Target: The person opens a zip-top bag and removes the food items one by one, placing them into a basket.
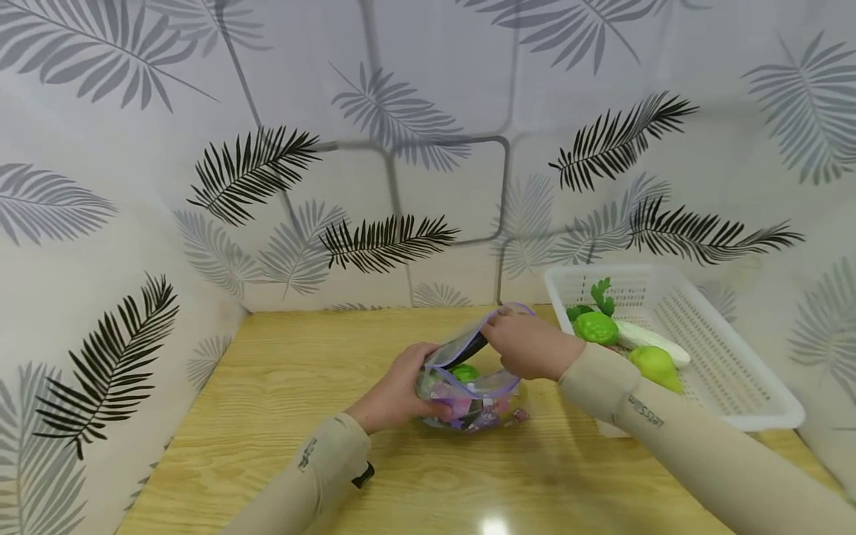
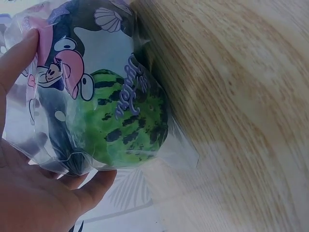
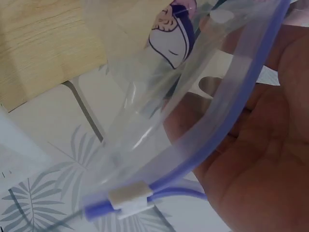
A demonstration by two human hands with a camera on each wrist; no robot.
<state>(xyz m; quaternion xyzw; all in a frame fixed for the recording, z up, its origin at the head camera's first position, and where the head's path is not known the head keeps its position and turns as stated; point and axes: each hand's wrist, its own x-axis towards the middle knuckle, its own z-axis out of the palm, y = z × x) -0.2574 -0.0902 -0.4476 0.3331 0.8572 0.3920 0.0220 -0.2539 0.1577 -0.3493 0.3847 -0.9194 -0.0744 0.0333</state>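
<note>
A clear zip bag [image 1: 491,412] with purple edging and cartoon prints rests on the table, its mouth spread. Inside sits a green watermelon [image 2: 120,121] with dark stripes, seen through the plastic. A long dark vegetable [image 1: 471,349] slants out of the bag's mouth; its upper end runs under the fingers of my right hand [image 1: 531,343], which appears to hold it. My left hand [image 1: 404,390] grips the bag's left side, thumb on the near face. In the right wrist view, the purple zip strip [image 3: 227,125] and its white slider [image 3: 129,197] cross before the right palm.
At the right stands a white plastic basket [image 1: 722,319] holding a green pepper-like vegetable [image 1: 597,328], a long white vegetable [image 1: 652,340], a yellow-green pear-shaped fruit [image 1: 655,365] and leafy greens [image 1: 602,296]. Leaf-patterned cloth [image 1: 428,186] hangs behind the wooden table [image 1: 281,371].
</note>
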